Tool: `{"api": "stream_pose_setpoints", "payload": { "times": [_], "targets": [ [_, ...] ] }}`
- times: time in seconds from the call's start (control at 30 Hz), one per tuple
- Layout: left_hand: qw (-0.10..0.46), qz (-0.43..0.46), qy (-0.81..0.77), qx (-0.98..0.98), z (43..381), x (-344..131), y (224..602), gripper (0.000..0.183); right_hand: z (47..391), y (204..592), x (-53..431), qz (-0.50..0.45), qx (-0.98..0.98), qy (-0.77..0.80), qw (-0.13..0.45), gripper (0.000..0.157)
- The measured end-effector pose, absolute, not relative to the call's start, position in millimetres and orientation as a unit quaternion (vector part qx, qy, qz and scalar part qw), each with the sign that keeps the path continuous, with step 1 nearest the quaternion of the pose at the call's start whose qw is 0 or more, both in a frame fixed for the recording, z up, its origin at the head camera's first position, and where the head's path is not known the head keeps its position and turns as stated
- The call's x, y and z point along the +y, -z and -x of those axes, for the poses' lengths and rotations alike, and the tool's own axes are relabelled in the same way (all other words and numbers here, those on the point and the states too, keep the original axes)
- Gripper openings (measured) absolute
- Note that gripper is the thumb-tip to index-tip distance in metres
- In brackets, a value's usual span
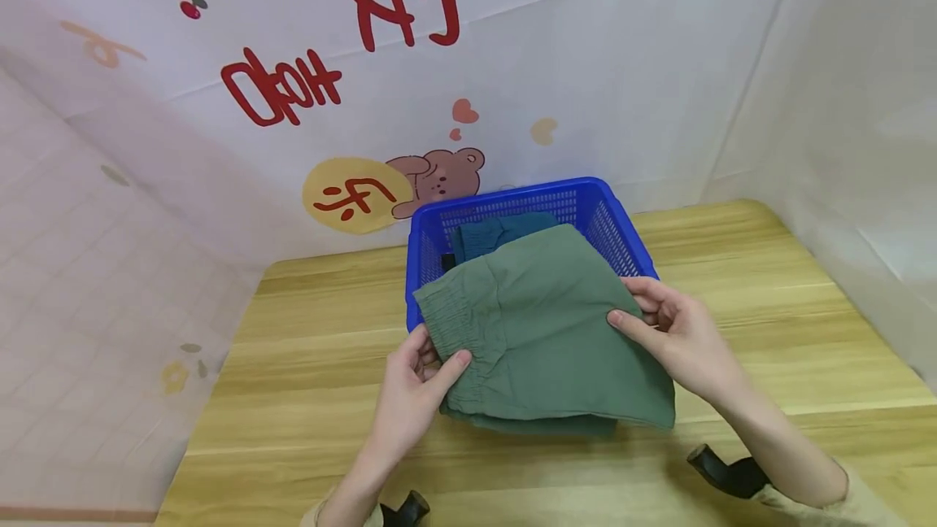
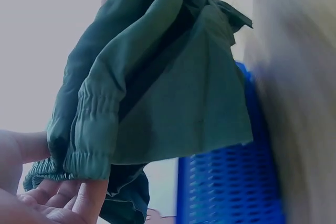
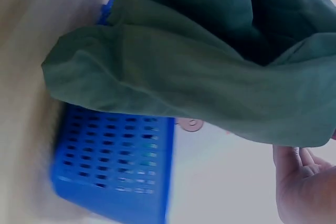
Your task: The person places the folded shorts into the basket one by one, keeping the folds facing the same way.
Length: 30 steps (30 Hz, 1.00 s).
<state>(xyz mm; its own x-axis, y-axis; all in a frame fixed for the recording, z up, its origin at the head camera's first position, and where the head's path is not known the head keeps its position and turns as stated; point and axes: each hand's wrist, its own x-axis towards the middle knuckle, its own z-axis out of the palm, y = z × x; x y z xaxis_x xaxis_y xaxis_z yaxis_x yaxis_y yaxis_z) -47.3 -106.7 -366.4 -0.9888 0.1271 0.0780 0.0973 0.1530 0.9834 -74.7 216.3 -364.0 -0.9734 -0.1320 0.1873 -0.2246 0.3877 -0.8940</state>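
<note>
A folded green garment [image 1: 549,332] with an elastic waistband hangs between both hands, over the near part of the blue basket [image 1: 637,254]. My left hand [image 1: 413,389] pinches the waistband end, thumb on top and fingers beneath. The right hand [image 1: 681,340] grips the opposite side in the same way. In the left wrist view the gathered elastic [image 2: 94,129] lies above the fingers, with folded layers drooping. The right wrist view shows the garment's loose underside [image 3: 184,77] in front of the basket wall [image 3: 115,156]. Inside the basket lies a darker teal garment [image 1: 505,234], partly covered by the green one.
The basket stands at the back of a wood-grain table [image 1: 315,397], close to a white printed backdrop [image 1: 607,80]. Dark curved pieces [image 1: 728,472] sit at both wrists, by the beige sleeves [image 1: 827,503].
</note>
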Motion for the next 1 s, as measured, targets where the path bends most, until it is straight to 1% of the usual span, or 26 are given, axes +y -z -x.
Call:
{"api": "stream_pose_setpoints", "payload": {
  "times": [0.17,0.33,0.47,0.8,0.9,1.0],
  "targets": [
    [0.002,-0.08,-0.634,0.769,65.7,-113.1,341.5,0.047,92.6,336.8,210.6,-0.128,-0.825,-0.548,0.048,0.042],
    [-0.033,-0.092,-0.62,0.779,88.4,-116.9,319.7,0.047,119.2,310.2,206.4,-0.137,-0.819,-0.556,0.041,0.039],
    [-0.063,-0.095,-0.611,0.783,105.4,-117.4,310.2,0.045,137.8,294.9,203.5,-0.139,-0.821,-0.552,0.041,0.039],
    [-0.118,-0.098,-0.622,0.768,137.2,-111.5,294.0,0.038,171.0,272.2,193.6,-0.121,-0.819,-0.556,0.075,0.04],
    [-0.137,-0.093,-0.622,0.766,144.8,-112.3,290.4,0.037,179.1,269.1,189.5,-0.114,-0.823,-0.553,0.067,0.043],
    [-0.142,-0.081,-0.619,0.768,150.2,-116.0,287.9,0.037,187.5,268.0,183.3,-0.114,-0.815,-0.567,0.045,0.045]
  ]
}}
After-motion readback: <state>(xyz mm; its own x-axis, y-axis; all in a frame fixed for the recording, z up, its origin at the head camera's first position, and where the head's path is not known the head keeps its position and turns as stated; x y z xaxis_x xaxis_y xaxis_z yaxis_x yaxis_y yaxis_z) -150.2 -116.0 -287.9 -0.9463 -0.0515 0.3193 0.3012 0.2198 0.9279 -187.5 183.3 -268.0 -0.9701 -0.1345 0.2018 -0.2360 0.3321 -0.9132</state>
